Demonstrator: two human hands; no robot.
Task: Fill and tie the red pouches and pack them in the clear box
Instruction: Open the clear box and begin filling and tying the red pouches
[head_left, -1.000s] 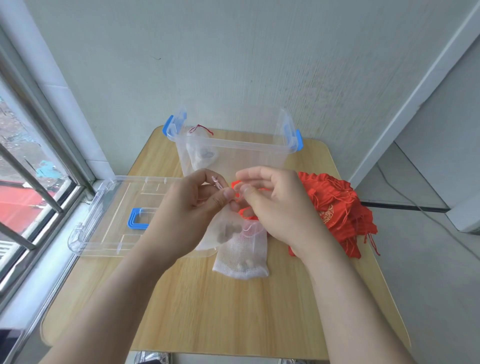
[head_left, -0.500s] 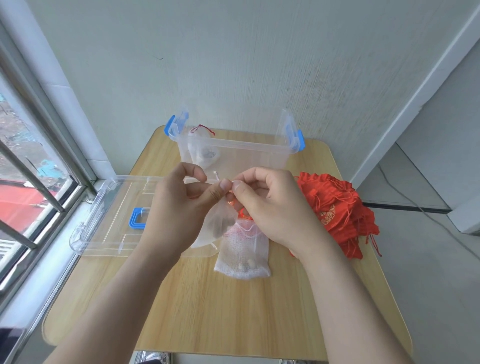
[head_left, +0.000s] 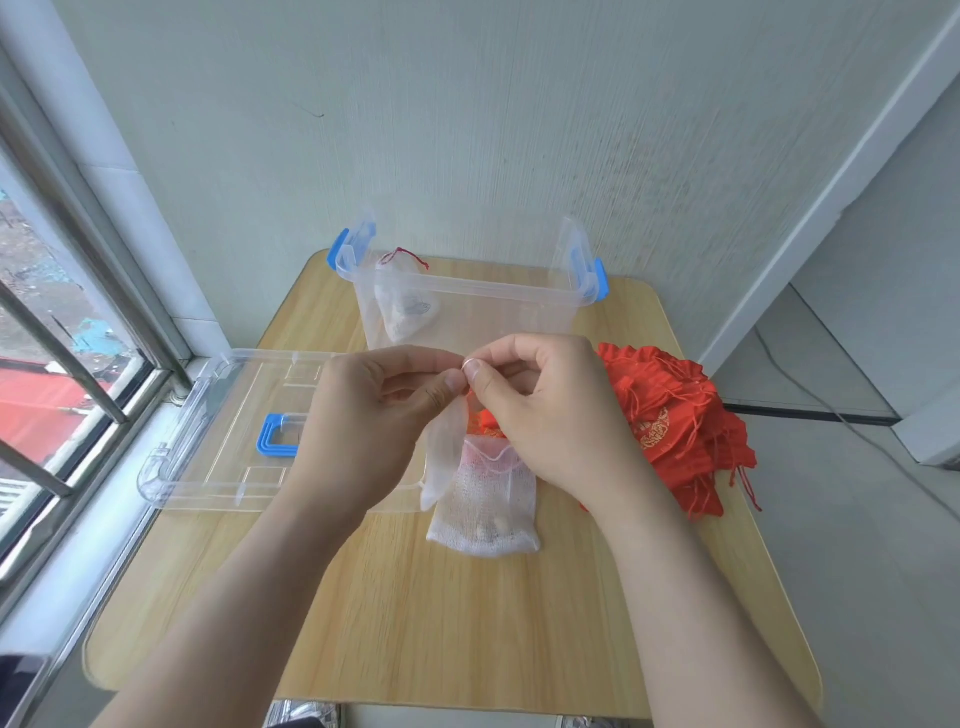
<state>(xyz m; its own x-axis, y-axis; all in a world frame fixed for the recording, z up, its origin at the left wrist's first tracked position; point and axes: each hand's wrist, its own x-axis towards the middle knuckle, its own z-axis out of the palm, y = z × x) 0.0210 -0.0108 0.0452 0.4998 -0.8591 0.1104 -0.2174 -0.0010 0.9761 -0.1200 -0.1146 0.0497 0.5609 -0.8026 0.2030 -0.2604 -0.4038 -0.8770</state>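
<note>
Head: red pouches (head_left: 675, 400); gold print (head_left: 655, 434) illegible

Left hand (head_left: 363, 415) and right hand (head_left: 550, 410) pinch the top of a sheer white pouch (head_left: 444, 457), nearer than the clear box (head_left: 467, 291). Red pouches (head_left: 670, 421) lie near-right of the box, and the lid (head_left: 228, 431) lies near-left of it.

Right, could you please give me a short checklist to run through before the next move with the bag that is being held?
1. Hold on the thin white bag: ok; the left hand and right hand both pinch its top.
2. Bag mouth tied: cannot tell; the hands hide it.
3. Open clear box: ok; the lid lies flat to the left.
4. Room in the box: ok; only one tied bag shows inside.
5. Spare red pouches near: ok; piled beside the right hand.
</note>
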